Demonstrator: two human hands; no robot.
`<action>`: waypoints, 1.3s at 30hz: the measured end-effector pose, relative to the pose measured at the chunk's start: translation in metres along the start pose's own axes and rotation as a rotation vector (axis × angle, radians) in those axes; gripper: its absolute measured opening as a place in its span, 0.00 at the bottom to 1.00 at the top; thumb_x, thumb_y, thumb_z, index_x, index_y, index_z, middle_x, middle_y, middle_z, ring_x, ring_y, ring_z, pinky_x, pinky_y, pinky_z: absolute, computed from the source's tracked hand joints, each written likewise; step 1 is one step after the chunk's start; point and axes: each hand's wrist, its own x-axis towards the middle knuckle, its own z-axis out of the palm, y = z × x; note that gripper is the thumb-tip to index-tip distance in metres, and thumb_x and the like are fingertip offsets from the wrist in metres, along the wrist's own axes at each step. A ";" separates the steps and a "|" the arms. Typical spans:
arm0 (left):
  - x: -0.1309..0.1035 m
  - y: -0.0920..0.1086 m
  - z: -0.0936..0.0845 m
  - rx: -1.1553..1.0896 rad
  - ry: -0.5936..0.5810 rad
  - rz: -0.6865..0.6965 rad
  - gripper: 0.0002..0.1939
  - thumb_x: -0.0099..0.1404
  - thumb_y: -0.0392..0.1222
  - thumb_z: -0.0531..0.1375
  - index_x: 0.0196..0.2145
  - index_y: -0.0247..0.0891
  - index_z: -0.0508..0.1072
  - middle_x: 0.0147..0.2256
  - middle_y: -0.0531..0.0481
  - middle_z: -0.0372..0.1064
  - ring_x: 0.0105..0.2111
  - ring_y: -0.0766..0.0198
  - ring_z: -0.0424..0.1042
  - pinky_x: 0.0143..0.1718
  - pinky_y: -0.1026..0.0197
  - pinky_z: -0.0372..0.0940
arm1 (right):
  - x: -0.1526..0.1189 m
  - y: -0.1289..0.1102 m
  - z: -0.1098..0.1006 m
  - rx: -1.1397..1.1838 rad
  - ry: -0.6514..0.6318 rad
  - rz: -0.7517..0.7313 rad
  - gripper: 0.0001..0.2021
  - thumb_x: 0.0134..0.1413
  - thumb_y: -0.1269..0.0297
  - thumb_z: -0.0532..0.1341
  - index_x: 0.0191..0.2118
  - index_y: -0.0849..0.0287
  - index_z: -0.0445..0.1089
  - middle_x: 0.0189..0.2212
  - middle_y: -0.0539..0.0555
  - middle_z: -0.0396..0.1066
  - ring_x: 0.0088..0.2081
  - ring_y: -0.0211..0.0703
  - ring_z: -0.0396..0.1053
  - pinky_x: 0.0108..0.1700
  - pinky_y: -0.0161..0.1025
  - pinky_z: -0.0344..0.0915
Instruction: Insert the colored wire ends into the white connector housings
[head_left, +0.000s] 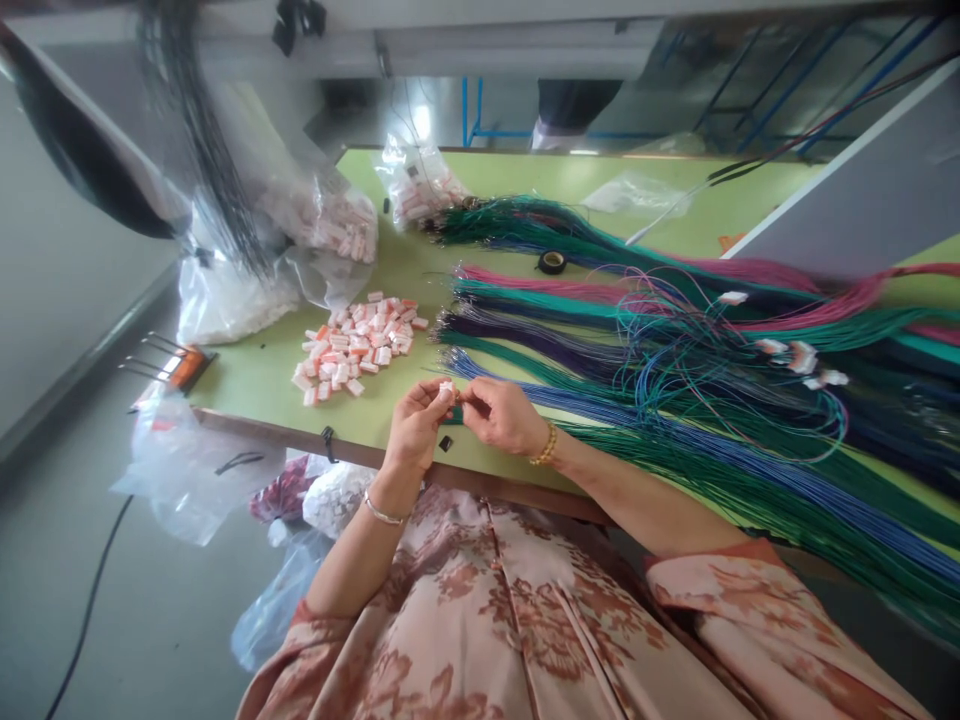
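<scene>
My left hand (414,422) pinches a small white connector housing (447,388) between thumb and fingers, just over the table's front edge. Close against it, my right hand (501,412) has its thumb and fingertips pressed together; whatever they grip is too small and hidden to make out. Behind my left hand lies a loose pile of white and orange connector housings (358,342). Beside and beneath my right hand run bundles of blue wires (570,400) and green wires (637,450), their ends towards the left.
Plastic bags of housings (337,225) stand at the back left. An orange holder with metal prongs (184,368) sits at the left edge. Black tape (552,262) lies among pink wires (540,283) and dark wires. A grey panel (847,170) slants in from the right.
</scene>
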 end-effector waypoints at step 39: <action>0.018 -0.003 0.003 -0.077 -0.041 -0.079 0.15 0.50 0.40 0.71 0.33 0.33 0.73 0.30 0.51 0.70 0.29 0.72 0.67 0.32 0.67 0.62 | 0.060 0.051 -0.021 -0.018 -0.033 0.279 0.03 0.48 0.68 0.59 0.26 0.60 0.68 0.22 0.49 0.69 0.25 0.35 0.61 0.30 0.33 0.56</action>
